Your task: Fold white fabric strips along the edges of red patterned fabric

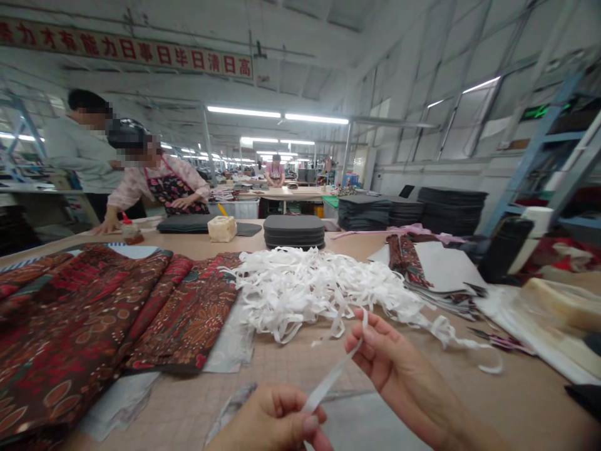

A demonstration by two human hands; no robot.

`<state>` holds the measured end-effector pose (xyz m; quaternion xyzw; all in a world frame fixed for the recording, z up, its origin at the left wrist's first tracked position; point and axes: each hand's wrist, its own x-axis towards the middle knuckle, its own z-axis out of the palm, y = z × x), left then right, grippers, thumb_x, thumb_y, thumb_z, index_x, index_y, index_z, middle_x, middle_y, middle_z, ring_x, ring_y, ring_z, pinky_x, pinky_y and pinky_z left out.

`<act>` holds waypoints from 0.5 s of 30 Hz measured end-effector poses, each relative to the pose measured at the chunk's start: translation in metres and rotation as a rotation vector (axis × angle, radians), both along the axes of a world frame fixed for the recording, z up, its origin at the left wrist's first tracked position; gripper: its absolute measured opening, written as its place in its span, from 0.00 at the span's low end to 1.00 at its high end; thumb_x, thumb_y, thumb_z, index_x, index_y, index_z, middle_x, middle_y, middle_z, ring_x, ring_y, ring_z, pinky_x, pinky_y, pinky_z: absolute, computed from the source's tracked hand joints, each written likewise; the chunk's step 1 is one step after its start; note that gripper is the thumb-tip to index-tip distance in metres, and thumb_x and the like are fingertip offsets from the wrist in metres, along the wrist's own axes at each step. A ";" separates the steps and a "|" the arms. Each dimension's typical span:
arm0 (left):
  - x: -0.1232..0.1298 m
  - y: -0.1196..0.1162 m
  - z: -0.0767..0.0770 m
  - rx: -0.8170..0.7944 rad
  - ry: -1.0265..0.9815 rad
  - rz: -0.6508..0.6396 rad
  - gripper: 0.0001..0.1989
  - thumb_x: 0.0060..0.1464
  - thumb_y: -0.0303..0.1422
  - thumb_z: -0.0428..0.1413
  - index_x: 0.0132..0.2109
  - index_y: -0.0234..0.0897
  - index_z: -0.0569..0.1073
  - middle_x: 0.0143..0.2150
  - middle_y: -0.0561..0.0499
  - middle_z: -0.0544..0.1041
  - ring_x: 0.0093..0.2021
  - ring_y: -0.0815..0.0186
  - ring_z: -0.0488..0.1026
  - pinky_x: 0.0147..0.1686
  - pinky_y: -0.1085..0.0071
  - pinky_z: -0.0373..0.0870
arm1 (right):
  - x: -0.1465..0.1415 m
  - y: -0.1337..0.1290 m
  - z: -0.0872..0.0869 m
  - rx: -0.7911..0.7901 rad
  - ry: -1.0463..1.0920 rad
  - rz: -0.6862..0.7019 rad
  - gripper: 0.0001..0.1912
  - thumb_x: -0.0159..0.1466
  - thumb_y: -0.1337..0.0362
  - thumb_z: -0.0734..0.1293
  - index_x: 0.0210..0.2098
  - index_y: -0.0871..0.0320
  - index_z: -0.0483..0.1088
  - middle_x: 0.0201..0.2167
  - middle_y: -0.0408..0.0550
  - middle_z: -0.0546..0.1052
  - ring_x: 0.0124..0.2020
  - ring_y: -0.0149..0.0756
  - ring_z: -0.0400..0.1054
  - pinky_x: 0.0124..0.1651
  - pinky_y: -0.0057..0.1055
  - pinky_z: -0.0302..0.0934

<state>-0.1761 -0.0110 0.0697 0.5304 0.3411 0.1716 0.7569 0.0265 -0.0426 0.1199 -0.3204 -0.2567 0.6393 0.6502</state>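
A narrow white fabric strip [332, 378] is stretched between my two hands above the table. My left hand [277, 416], low in the view, pinches its near end between thumb and fingers. Up and to the right, my right hand [387, 351] pinches the strip's other end, fingers curled. Just beyond my fingers lies a tangled heap of white strips [300, 285], with a loose tail trailing right. Under my hands is a pale sheet [370, 423], partly covered by them.
Patterned brown-red fabric [89, 313] covers the table's left. Dark stacked pads [293, 232] and a yellowish block [222, 229] stand behind the heap. Scissors [502, 340] lie at right, near fabric pieces [446, 266]. Across the table a co-worker [164, 181] leans over; another person [84, 150] stands behind.
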 end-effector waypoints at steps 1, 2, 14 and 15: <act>-0.005 0.000 0.002 -0.005 0.010 0.028 0.21 0.39 0.47 0.64 0.35 0.36 0.72 0.30 0.47 0.80 0.18 0.74 0.66 0.18 0.78 0.56 | 0.006 0.000 0.001 -0.021 0.024 -0.010 0.17 0.50 0.67 0.75 0.39 0.57 0.70 0.31 0.41 0.75 0.33 0.28 0.71 0.44 0.25 0.64; -0.011 -0.001 0.005 -0.003 0.021 0.057 0.20 0.40 0.46 0.64 0.35 0.36 0.71 0.30 0.47 0.80 0.18 0.74 0.67 0.19 0.79 0.57 | 0.012 0.001 0.001 -0.039 0.039 -0.031 0.16 0.49 0.67 0.76 0.37 0.57 0.71 0.30 0.40 0.75 0.33 0.28 0.71 0.43 0.25 0.65; -0.086 0.005 -0.012 0.207 0.359 0.206 0.16 0.39 0.45 0.59 0.29 0.36 0.75 0.18 0.56 0.67 0.18 0.71 0.61 0.21 0.75 0.57 | 0.088 -0.016 -0.051 -0.182 -0.987 0.011 0.21 0.51 0.45 0.69 0.35 0.54 0.78 0.32 0.50 0.79 0.33 0.43 0.72 0.39 0.34 0.66; -0.086 0.003 -0.016 0.222 0.397 0.244 0.14 0.38 0.43 0.59 0.27 0.36 0.73 0.17 0.58 0.66 0.17 0.71 0.60 0.20 0.75 0.55 | 0.093 -0.018 -0.057 -0.175 -1.131 0.075 0.20 0.51 0.45 0.69 0.32 0.54 0.78 0.28 0.49 0.78 0.31 0.44 0.72 0.38 0.34 0.66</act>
